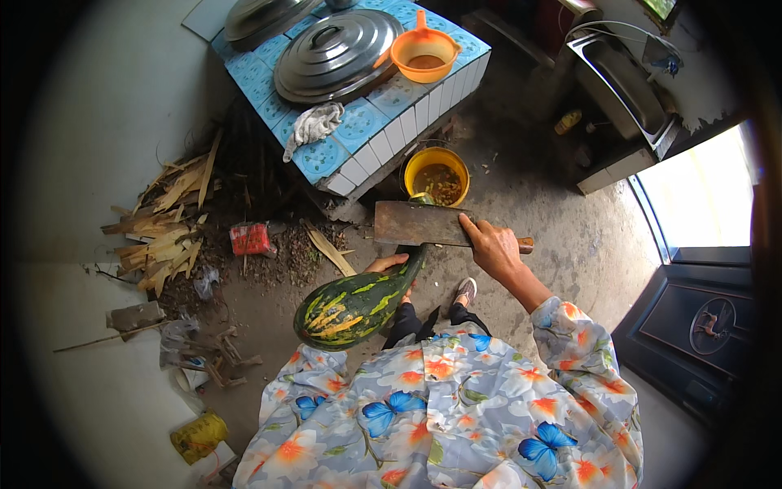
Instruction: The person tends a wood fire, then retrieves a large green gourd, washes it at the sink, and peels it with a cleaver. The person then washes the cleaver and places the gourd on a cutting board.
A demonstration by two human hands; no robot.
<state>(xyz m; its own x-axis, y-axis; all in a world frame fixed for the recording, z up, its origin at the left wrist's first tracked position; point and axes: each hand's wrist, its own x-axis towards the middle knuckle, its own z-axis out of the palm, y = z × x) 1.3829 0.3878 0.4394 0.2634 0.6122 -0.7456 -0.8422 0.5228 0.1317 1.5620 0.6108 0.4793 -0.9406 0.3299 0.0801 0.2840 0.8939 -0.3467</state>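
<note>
My right hand grips a Chinese cleaver by its wooden handle, index finger laid along the wide, stained blade. A dark green squash with yellow-orange streaks rests in my left hand, which holds it around the narrow neck. The palm and most of those fingers are hidden behind the neck. The blade lies across the neck's far end; whether it touches or cuts there I cannot tell. Just beyond, a yellow bucket on the floor holds brownish liquid with floating bits. A pale green piece shows at its near rim, partly behind the blade.
A blue-tiled stove carries metal lids, an orange strainer ladle and a grey cloth. Split wood is heaped at left, near a red packet. A steel sink and dark door stand at right.
</note>
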